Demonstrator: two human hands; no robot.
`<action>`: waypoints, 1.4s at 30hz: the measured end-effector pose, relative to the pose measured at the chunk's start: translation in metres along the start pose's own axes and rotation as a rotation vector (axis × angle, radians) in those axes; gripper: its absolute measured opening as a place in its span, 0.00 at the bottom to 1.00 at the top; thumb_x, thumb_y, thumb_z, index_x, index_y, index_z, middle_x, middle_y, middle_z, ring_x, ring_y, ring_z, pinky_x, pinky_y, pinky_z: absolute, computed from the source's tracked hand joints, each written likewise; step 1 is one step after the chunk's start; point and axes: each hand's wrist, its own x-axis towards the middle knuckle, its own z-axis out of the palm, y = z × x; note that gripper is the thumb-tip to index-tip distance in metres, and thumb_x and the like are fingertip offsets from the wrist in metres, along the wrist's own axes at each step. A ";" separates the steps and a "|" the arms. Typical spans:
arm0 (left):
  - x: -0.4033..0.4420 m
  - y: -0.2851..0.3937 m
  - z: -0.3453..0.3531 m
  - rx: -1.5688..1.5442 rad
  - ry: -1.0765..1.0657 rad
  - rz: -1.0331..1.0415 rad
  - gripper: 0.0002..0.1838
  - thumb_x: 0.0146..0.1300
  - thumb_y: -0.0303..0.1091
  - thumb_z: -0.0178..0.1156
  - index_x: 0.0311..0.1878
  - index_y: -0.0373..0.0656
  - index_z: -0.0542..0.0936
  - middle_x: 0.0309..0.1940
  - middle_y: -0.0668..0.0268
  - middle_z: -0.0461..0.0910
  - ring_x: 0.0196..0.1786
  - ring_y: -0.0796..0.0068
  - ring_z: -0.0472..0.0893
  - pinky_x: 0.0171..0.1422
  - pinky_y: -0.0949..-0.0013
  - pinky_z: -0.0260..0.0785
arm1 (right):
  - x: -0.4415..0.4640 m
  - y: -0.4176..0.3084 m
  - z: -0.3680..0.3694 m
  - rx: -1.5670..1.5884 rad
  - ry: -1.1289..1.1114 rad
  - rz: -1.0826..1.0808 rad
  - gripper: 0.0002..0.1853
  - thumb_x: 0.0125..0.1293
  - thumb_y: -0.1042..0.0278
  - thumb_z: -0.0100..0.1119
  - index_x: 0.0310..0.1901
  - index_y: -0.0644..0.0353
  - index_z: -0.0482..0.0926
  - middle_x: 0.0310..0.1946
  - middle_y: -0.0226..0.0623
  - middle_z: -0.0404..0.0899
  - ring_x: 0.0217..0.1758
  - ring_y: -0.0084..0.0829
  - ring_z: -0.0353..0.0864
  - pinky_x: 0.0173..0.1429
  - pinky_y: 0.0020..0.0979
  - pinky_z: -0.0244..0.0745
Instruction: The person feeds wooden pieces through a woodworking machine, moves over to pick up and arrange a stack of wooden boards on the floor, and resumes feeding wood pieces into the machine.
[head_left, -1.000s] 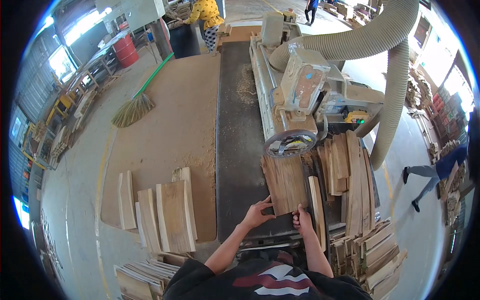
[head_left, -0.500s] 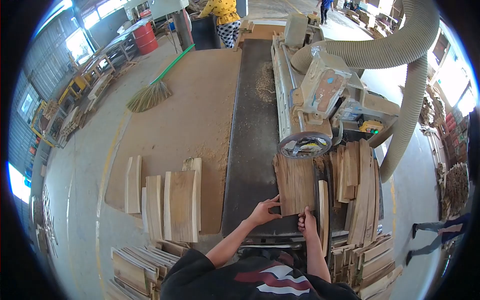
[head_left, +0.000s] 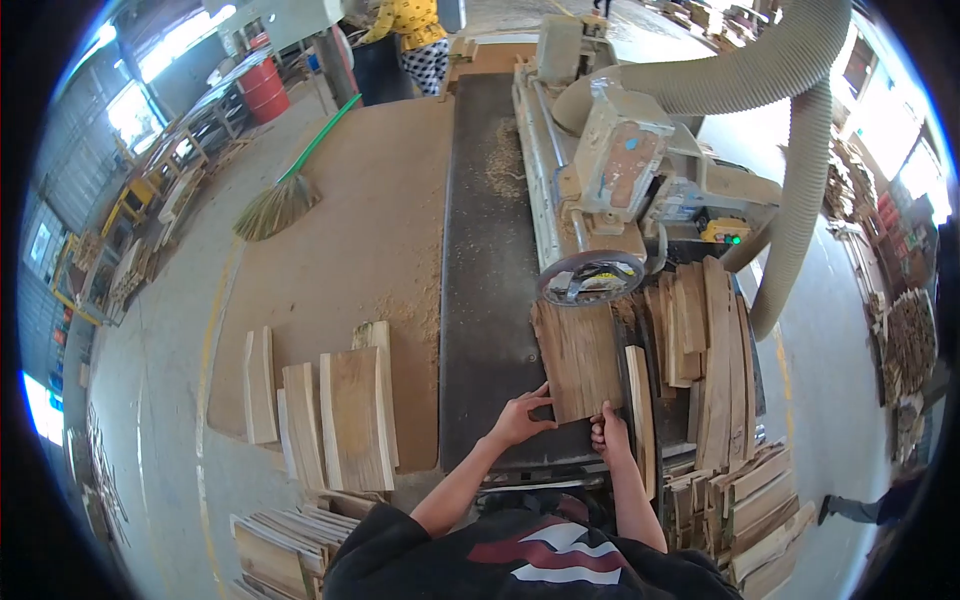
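A wide brown wooden board (head_left: 578,365) lies on the dark machine bed (head_left: 490,340), its far end up against the machine by the handwheel (head_left: 591,277). My left hand (head_left: 520,417) holds the board's near left corner, thumb and fingers apart around the edge. At the near right end, my right hand (head_left: 610,435) has its fingers curled under and its thumb pressed on the board. A narrow wood strip (head_left: 641,420) lies just right of the board.
Several loose boards (head_left: 357,415) lie on the brown side table (head_left: 400,220) with a green-handled broom (head_left: 280,205). Slats (head_left: 715,370) are piled on the right. Stacked planks (head_left: 275,555) sit low at left. A ribbed hose (head_left: 740,85) arches over the machine. A person (head_left: 410,30) stands behind.
The camera view has shifted slightly, moving the machine and tables left in the picture. Both hands stay at the board's near end. A walking person at the right edge has moved farther out of view.
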 end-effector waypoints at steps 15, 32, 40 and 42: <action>0.001 0.001 0.001 -0.003 -0.025 -0.050 0.31 0.51 0.33 0.81 0.60 0.39 0.84 0.74 0.51 0.70 0.52 0.65 0.88 0.47 0.67 0.87 | -0.001 -0.002 -0.001 -0.022 -0.028 0.011 0.27 0.78 0.38 0.52 0.37 0.58 0.75 0.16 0.23 0.64 0.14 0.18 0.59 0.18 0.23 0.49; 0.001 0.010 0.004 -0.011 -0.077 -0.155 0.51 0.50 0.31 0.82 0.78 0.47 0.66 0.71 0.52 0.73 0.62 0.64 0.82 0.50 0.66 0.85 | -0.002 -0.003 0.002 -0.011 0.003 0.014 0.28 0.76 0.37 0.54 0.34 0.58 0.77 0.16 0.23 0.66 0.13 0.17 0.59 0.17 0.24 0.49; 0.014 0.002 0.017 0.169 0.092 0.014 0.48 0.55 0.24 0.75 0.79 0.38 0.62 0.70 0.51 0.74 0.66 0.62 0.80 0.64 0.63 0.79 | 0.016 -0.013 0.006 -0.078 0.021 0.027 0.28 0.75 0.33 0.54 0.33 0.54 0.76 0.14 0.22 0.65 0.11 0.19 0.61 0.16 0.27 0.52; 0.026 0.006 0.023 0.043 0.173 -0.031 0.44 0.55 0.19 0.68 0.77 0.37 0.64 0.70 0.51 0.74 0.69 0.56 0.78 0.69 0.59 0.77 | 0.023 -0.019 0.018 -0.078 0.044 0.001 0.28 0.75 0.34 0.53 0.32 0.54 0.77 0.15 0.22 0.66 0.12 0.20 0.62 0.16 0.27 0.52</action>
